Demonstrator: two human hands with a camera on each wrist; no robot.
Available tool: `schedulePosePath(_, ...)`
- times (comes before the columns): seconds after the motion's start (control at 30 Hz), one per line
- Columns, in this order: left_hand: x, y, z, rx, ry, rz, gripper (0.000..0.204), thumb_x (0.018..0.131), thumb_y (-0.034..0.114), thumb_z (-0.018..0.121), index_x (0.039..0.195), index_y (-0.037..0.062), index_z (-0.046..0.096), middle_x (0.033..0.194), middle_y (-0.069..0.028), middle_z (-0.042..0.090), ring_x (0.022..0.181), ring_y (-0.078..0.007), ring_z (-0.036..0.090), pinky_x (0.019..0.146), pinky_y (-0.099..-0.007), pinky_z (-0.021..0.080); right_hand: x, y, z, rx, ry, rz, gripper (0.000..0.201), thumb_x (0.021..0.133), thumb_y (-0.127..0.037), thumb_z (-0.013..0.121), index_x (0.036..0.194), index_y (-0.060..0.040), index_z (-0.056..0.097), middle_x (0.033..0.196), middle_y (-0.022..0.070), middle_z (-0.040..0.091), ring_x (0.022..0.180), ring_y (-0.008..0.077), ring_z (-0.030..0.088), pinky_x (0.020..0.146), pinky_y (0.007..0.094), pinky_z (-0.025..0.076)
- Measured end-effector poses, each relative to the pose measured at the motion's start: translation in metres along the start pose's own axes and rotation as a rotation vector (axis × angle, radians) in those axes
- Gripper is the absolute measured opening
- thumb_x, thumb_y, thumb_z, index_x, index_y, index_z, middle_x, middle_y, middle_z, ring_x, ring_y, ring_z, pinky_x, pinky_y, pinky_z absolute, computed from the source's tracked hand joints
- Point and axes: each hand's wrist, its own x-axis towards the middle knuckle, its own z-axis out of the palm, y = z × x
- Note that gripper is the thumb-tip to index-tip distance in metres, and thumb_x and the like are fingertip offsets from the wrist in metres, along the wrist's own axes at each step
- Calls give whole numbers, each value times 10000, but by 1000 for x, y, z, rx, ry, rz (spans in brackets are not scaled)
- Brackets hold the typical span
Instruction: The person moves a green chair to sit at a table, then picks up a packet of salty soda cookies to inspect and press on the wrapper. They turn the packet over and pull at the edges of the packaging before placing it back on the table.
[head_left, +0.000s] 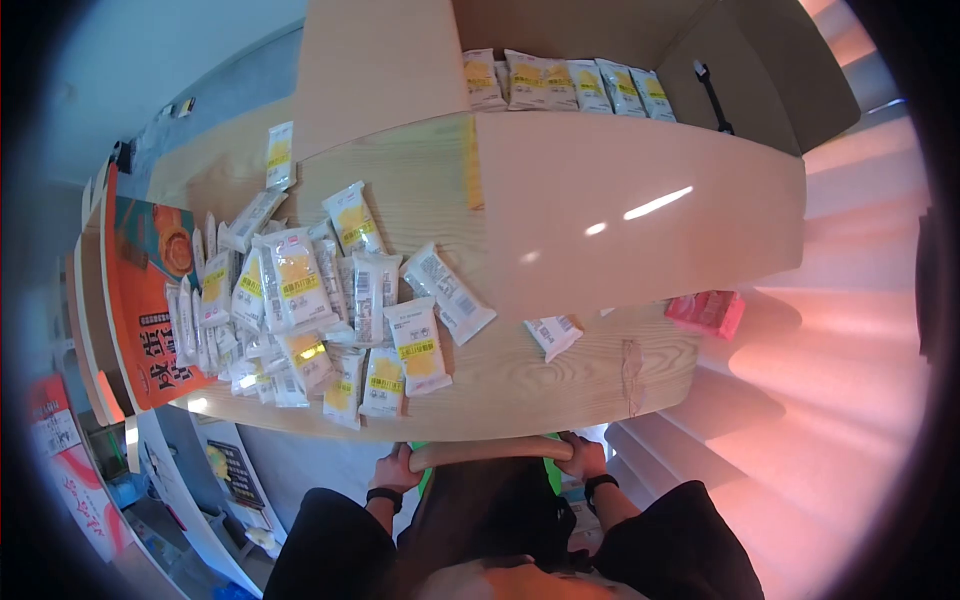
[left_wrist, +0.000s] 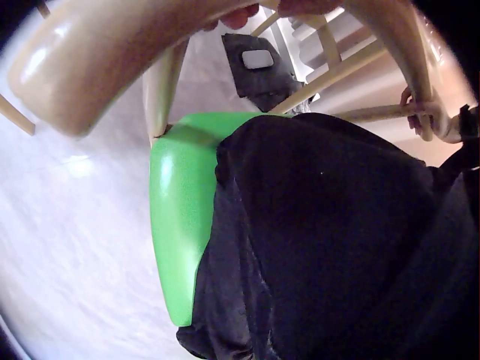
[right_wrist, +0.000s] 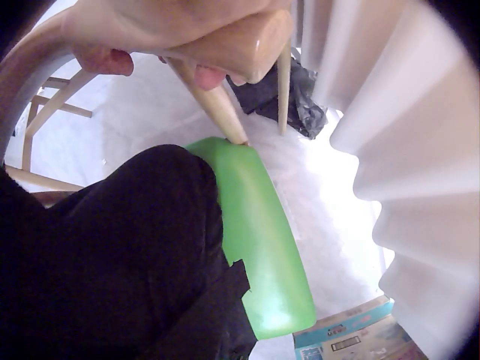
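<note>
A curved wooden chair rail (head_left: 490,451) runs along the near side of the table, with a green seat (left_wrist: 180,202) below it. My left hand (head_left: 398,470) grips the rail's left end, its fingertips showing under the wood in the left wrist view. At the other end my right hand (head_left: 584,458) holds the rail, and in the right wrist view the hand (right_wrist: 157,22) lies over the wood with fingers curled beneath. Dark cloth (right_wrist: 112,255) covers much of the seat. Both wrists wear black bands.
White-and-yellow packets (head_left: 298,280) are heaped on the table's left (head_left: 640,350), beside an orange printed box (head_left: 150,300). At the back, an open carton (head_left: 640,210) holds a row of packets. A pink packet (head_left: 705,313) sits near a pale curtain (head_left: 850,330) on the right.
</note>
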Motion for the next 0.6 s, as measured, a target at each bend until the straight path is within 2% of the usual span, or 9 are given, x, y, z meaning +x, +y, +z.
schedulePosePath(0.27, 0, 3, -3, 8, 0, -53, 283, 583, 288, 538, 744, 76, 441, 694, -150, 530, 545, -307, 524, 484, -389, 436, 3, -4, -3, 8, 30, -31, 413, 469, -272, 615, 842, -124, 518, 692, 86, 561, 616, 252, 544, 575, 333, 445)
schedulePosePath(0.33, -1, 2, -2, 6, 36, 3, 284, 584, 291, 538, 736, 72, 443, 701, -159, 528, 559, -310, 523, 481, -387, 436, 3, -1, 1, -9, 12, -39, 413, 468, -270, 618, 841, -122, 520, 689, 80, 564, 618, 247, 546, 577, 329, 447)
schedulePosePath(0.6, 1, 4, -6, 1, 30, -11, 261, 586, 273, 532, 715, 63, 447, 699, -157, 510, 566, -309, 518, 486, -387, 435, 5, -6, -3, -9, -1, -33, 428, 462, -264, 626, 846, -110, 516, 702, 76, 569, 638, 245, 548, 592, 330, 447)
